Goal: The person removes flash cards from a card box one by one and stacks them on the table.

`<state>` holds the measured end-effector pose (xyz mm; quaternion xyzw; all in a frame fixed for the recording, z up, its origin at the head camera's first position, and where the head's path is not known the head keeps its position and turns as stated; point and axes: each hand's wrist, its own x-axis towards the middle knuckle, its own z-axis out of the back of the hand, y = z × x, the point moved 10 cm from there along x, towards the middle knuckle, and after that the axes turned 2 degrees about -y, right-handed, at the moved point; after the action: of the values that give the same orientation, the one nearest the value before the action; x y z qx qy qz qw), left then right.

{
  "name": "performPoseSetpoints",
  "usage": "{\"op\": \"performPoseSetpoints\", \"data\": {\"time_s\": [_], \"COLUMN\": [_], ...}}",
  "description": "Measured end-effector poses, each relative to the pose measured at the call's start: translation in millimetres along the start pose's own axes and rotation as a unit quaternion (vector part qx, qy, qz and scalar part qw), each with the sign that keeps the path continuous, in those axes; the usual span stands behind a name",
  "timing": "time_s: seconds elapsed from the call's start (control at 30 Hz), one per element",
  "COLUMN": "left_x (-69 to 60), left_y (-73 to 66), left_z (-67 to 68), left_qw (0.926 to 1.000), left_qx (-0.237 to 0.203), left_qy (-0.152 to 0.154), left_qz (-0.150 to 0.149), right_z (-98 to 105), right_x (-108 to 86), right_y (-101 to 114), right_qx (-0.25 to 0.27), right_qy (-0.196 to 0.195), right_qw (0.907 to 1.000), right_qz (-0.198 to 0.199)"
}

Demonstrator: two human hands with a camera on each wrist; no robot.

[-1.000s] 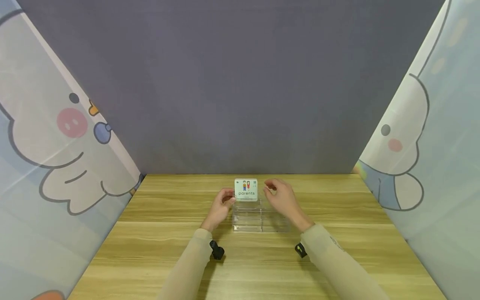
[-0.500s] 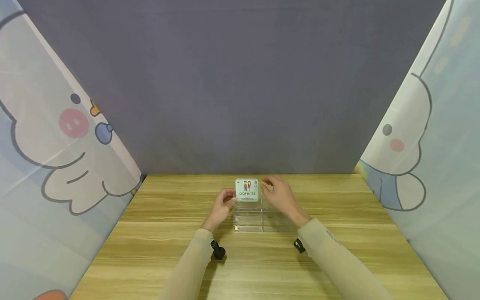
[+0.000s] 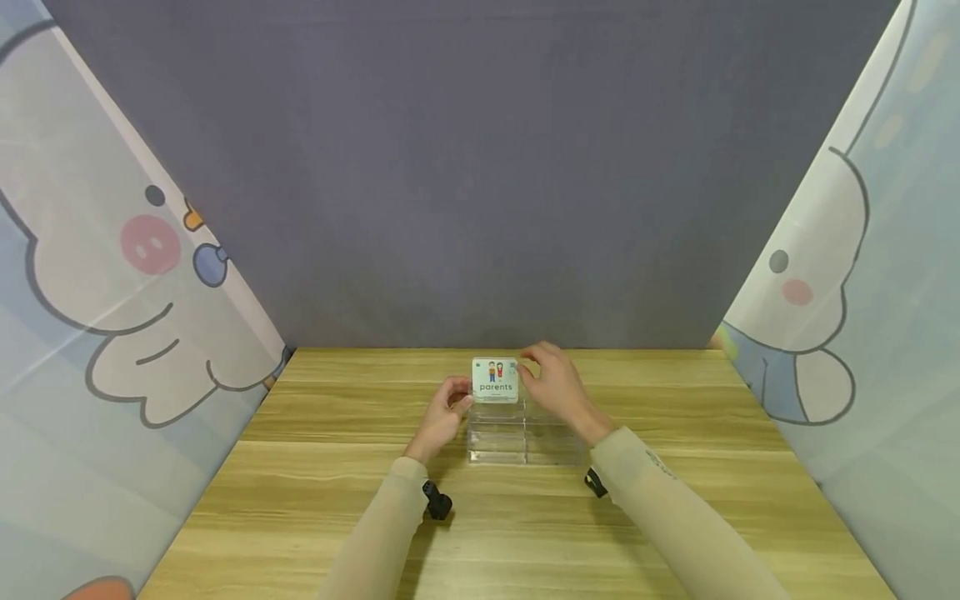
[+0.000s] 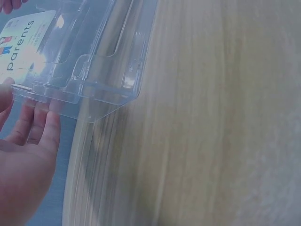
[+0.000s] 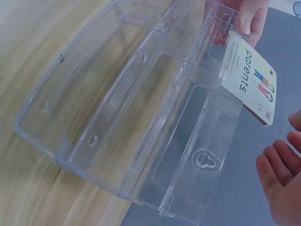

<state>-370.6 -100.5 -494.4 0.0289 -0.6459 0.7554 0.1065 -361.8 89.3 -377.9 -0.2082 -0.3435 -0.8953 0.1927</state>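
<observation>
A clear plastic tiered rack (image 3: 498, 442) stands on the table with its compartments in two columns. In its top left compartment stands a stack of white cards (image 3: 495, 381), the front one printed "parents" with two cartoon figures. My left hand (image 3: 441, 414) grips the rack's upper left end, thumb in front and fingers behind, as the left wrist view shows. My right hand (image 3: 557, 383) hovers by the upper right corner of the cards, fingers loosely bent. In the right wrist view this hand (image 5: 282, 174) holds nothing, and a gap separates it from the cards (image 5: 249, 77).
The wood-grain table (image 3: 315, 500) reaches back to a grey panel (image 3: 480, 183). Cartoon-printed curtains (image 3: 67, 333) close off both sides. Small black devices (image 3: 437, 502) sit at the wrists.
My right hand has moved slightly left and up, closer to the cards' corner. The left hand keeps its place on the rack, and the cards stay in their compartment.
</observation>
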Motion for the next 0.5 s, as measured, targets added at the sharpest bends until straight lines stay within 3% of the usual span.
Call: {"op": "performPoseSetpoints", "data": {"time_s": [0.33, 0.5], "left_x": [1.6, -3.4], "left_y": [2.5, -12.3], "left_z": [-0.3, -1.5], "left_qw": [0.9999, 0.9999], "left_qx": [0.009, 0.009], "left_qy": [-0.007, 0.006], "left_qz": [-0.005, -0.001], "right_z": [-12.6, -20.5], "right_x": [6.2, 8.5], "right_y": [0.6, 2.0], "right_qx": [-0.033, -0.040], "right_qy": [0.028, 0.056], "right_qw": [0.9990, 0.9975], "right_qz": [0.011, 0.015]}}
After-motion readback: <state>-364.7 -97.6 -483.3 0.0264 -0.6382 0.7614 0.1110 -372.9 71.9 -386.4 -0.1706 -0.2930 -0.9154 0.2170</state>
